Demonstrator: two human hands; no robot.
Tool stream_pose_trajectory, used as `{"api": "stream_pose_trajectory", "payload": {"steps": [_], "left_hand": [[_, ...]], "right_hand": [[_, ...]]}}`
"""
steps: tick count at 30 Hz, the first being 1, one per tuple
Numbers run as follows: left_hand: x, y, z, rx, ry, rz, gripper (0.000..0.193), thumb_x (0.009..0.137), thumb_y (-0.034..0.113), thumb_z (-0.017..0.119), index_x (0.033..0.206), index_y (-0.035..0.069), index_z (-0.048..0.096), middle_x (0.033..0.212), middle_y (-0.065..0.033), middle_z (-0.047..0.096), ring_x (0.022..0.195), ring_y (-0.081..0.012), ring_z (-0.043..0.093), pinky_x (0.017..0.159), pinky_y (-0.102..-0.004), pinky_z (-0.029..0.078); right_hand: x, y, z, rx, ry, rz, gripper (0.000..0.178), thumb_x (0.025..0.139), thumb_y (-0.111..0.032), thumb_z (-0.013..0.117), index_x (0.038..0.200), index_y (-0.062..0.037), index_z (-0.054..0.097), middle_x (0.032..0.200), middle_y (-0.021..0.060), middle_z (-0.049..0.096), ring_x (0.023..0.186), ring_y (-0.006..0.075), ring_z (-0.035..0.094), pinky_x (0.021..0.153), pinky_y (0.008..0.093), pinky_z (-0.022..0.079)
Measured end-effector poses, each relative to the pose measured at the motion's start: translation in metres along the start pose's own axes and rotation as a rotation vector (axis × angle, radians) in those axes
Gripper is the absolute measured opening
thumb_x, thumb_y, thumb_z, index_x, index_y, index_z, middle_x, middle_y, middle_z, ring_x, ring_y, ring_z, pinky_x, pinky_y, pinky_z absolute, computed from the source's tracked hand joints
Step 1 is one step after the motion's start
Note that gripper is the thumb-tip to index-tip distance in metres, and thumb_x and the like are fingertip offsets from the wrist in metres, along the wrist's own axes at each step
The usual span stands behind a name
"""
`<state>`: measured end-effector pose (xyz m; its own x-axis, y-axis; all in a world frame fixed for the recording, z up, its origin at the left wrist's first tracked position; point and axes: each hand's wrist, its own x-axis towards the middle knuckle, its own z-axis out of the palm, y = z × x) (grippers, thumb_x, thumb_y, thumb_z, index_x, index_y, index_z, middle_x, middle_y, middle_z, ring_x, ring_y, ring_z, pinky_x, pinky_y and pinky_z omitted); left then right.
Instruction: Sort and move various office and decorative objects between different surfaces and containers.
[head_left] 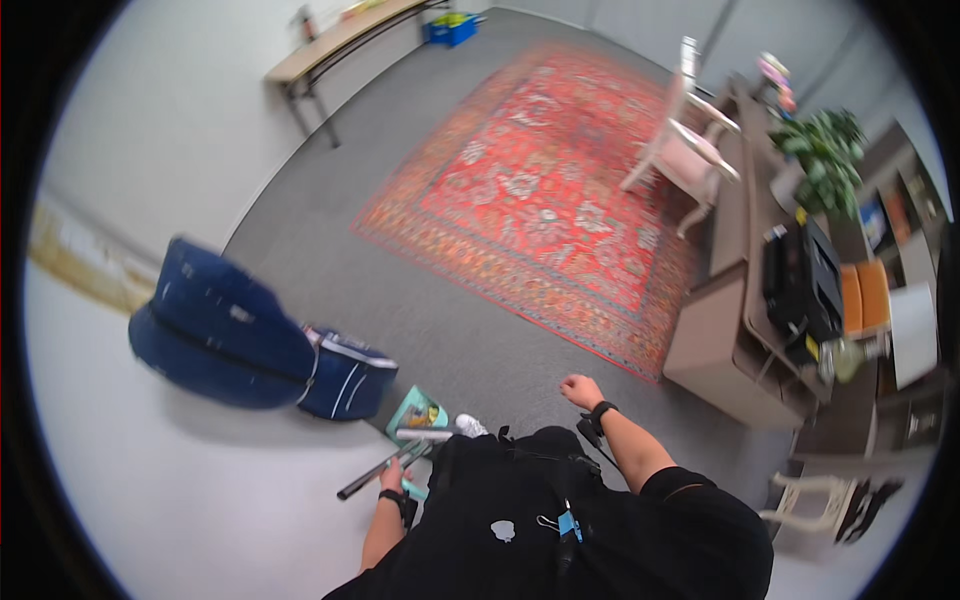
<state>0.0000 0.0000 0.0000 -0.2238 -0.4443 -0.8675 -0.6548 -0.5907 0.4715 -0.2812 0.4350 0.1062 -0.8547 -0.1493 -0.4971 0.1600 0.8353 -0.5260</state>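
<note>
My left hand [394, 474], low and left of my body, is closed round a grey pole with a dark end [362, 481]. Beside that hand, a mint-green piece [413, 490] shows near the wrist; I cannot tell what it joins. Just ahead is a mint-green dustpan [408, 405] with yellowish and brown bits inside. A pale bar [425, 434] crosses in front of it. In front of my body on the right, my right hand [580, 391] has its fingers curled in, with nothing visible in them. Both wrists wear black bands.
A dark blue padded chair [225, 335] stands left against the white wall. A red patterned rug [545, 190] covers the grey floor ahead. To the right are a brown desk [725, 350], a pink-seated armchair [690, 155] and a potted plant [825, 150]. A narrow table [335, 45] lines the far-left wall.
</note>
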Motion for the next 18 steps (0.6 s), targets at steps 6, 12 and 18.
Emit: {"api": "stream_pose_trajectory", "payload": {"steps": [6,12,18], "left_hand": [[-0.006,0.017,0.018,0.254,-0.001,-0.048,0.046,0.088,0.043,0.041,0.106,0.001,0.048,0.081,-0.0173,0.055,0.06,-0.0264,0.057,0.049,-0.0413,0.048],[0.021,0.07,0.096,0.735,-0.078,0.176,0.046,0.089,0.041,0.034,0.092,0.001,0.057,0.085,-0.0154,0.059,0.072,-0.0241,0.059,0.06,-0.0435,0.048],[0.004,0.065,0.221,1.097,-0.316,0.437,0.043,0.088,0.038,0.035,0.093,0.002,0.057,0.087,-0.0145,0.059,0.074,-0.0235,0.058,0.062,-0.0425,0.048]], "right_hand": [[-0.115,0.212,0.025,0.3,0.133,0.599,0.022,0.076,-0.024,0.052,0.075,-0.0072,0.066,0.069,0.0079,0.065,0.063,0.0197,0.063,0.06,0.033,0.05],[-0.239,0.27,0.076,0.57,0.065,0.736,0.022,0.078,-0.02,0.052,0.09,-0.0042,0.063,0.077,0.0068,0.066,0.059,0.0156,0.063,0.053,0.0292,0.05],[-0.334,0.31,0.119,0.76,0.192,0.918,0.018,0.066,-0.023,0.057,0.071,-0.0097,0.068,0.074,0.0068,0.067,0.069,0.0208,0.064,0.063,0.0325,0.05]]}}
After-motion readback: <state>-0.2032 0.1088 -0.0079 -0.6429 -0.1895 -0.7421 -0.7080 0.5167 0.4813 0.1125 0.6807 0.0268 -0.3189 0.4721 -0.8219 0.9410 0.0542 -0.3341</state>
